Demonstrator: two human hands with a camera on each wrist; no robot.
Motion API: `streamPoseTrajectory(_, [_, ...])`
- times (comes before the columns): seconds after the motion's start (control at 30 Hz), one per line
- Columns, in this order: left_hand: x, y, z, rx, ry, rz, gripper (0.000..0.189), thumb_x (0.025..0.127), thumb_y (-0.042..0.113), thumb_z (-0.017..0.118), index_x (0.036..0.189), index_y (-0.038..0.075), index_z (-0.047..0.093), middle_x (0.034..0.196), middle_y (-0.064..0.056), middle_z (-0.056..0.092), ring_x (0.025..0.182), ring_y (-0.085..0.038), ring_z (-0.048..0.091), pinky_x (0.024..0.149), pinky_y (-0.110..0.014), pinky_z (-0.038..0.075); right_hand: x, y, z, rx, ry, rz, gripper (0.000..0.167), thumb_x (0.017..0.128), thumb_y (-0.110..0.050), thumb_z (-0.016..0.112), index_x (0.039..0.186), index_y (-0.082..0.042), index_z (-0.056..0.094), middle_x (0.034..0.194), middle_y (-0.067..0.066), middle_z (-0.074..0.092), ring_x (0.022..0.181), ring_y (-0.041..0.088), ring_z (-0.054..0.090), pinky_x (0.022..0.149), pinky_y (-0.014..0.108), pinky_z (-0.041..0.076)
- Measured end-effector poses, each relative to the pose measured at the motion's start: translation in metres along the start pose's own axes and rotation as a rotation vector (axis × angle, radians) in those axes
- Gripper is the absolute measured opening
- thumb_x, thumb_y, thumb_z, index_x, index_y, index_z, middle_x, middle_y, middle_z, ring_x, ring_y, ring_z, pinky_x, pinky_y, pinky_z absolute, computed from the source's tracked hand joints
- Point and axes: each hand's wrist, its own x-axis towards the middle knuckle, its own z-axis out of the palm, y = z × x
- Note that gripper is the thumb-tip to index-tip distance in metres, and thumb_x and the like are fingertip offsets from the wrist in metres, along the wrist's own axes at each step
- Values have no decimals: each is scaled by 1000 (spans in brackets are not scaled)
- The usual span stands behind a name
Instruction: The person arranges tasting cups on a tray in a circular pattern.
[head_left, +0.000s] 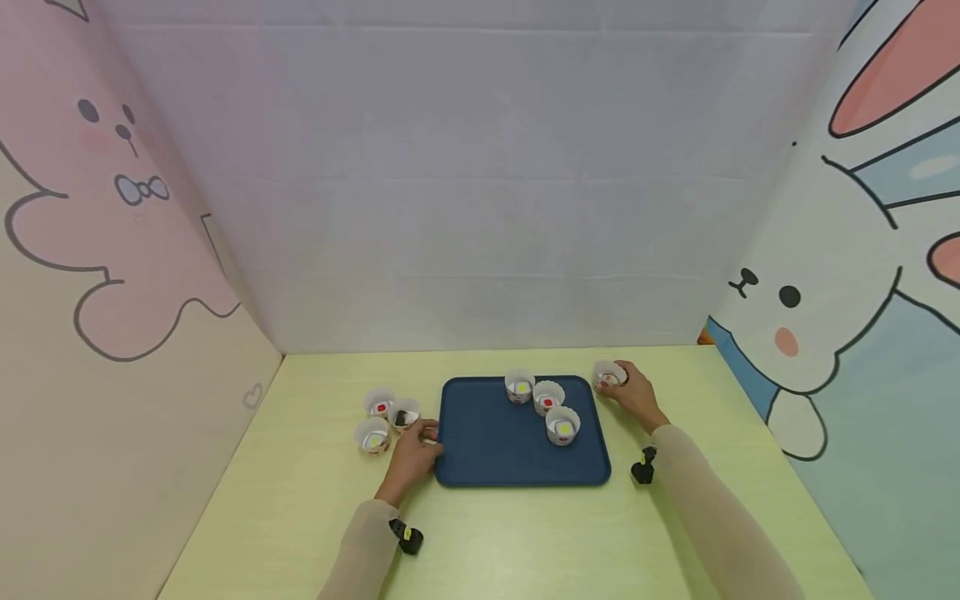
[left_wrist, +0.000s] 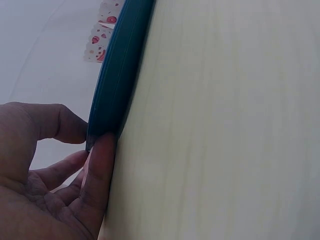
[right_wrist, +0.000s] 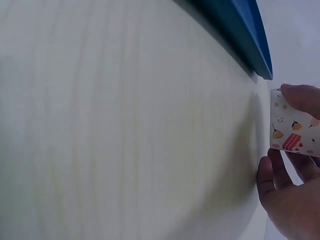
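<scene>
My right hand [head_left: 636,397] grips a white paper baking cup [head_left: 602,374] just past the right edge of the blue tray [head_left: 487,450]. Thumb and fingers hold opposite sides of this cup, printed with small cakes, in the right wrist view. At the tray's left edge, my left hand [head_left: 411,458] pinches the rim, its fingers at the corner in the left wrist view. On the tray's right half stand three similar cups, a far one [head_left: 520,398], a middle one [head_left: 550,410] and a near one [head_left: 562,438], with small yellow or red pieces inside.
Left of the tray, close to my left hand, three more cups stand together: a back one [head_left: 378,397], a right one [head_left: 404,408] holding something dark, and a front one [head_left: 372,446]. Walls with cartoon prints enclose the pale yellow table [head_left: 525,542] at the back and sides.
</scene>
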Motion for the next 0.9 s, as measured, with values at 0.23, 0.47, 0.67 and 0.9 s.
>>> streamPoseTrajectory(0.23, [1, -2, 1, 1, -4, 0, 44, 82, 5, 65, 126, 3, 59, 104, -12, 62, 72, -15, 58, 56, -30, 50, -5, -4, -7, 0, 18, 11, 73, 86, -29, 72, 146, -3, 38, 133, 25, 53, 111, 35, 53, 88, 41, 45])
streamPoseTrajectory(0.47, [0, -3, 1, 4, -2, -7, 44, 82, 5, 65, 126, 3, 59, 105, -13, 61, 71, -15, 58, 55, -30, 50, -11, -11, -17, -9, 18, -28, 76, 88, -31, 71, 148, -3, 34, 138, 28, 48, 118, 42, 50, 94, 52, 44])
streamPoseTrajectory(0.67, [0, -1, 1, 7, 0, 1, 44, 83, 6, 65, 126, 3, 59, 105, -12, 61, 70, -15, 57, 56, -29, 49, -19, -19, -27, -18, 22, -50, 77, 88, -30, 71, 150, -4, 33, 139, 26, 48, 119, 41, 51, 93, 52, 45])
streamPoseTrajectory(0.9, [0, 0, 1, 9, 0, 6, 44, 83, 6, 65, 126, 3, 59, 104, -12, 61, 70, -15, 57, 56, -29, 49, -30, -29, -36, -19, 42, -67, 76, 88, -30, 71, 149, -4, 34, 138, 25, 49, 119, 40, 51, 92, 50, 46])
